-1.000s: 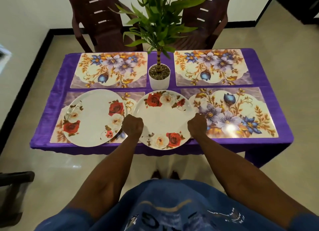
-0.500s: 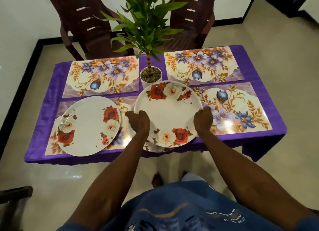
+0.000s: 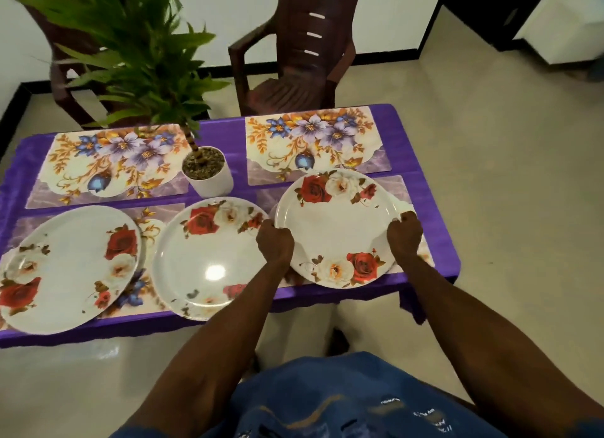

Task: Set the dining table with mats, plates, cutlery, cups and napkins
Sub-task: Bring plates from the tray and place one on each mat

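I hold a white rose-patterned plate (image 3: 336,222) over the near right floral mat (image 3: 408,192). My left hand (image 3: 274,243) grips its left rim and my right hand (image 3: 404,233) grips its right rim. A second rose plate (image 3: 202,257) lies at the middle of the table's near edge. A third plate (image 3: 68,264) rests on the near left mat (image 3: 153,222). Two bare floral mats lie on the far side, the far left mat (image 3: 111,163) and the far right mat (image 3: 313,140).
A purple cloth (image 3: 428,163) covers the small table. A potted green plant in a white pot (image 3: 209,172) stands at its centre. One brown plastic chair (image 3: 294,55) stands beyond the far edge, and another chair (image 3: 62,84) is behind the plant. Tiled floor surrounds the table.
Both hands lifted the top plate off the stack at the near middle and carried it right, over the near right mat. A second plate stays where the stack was.
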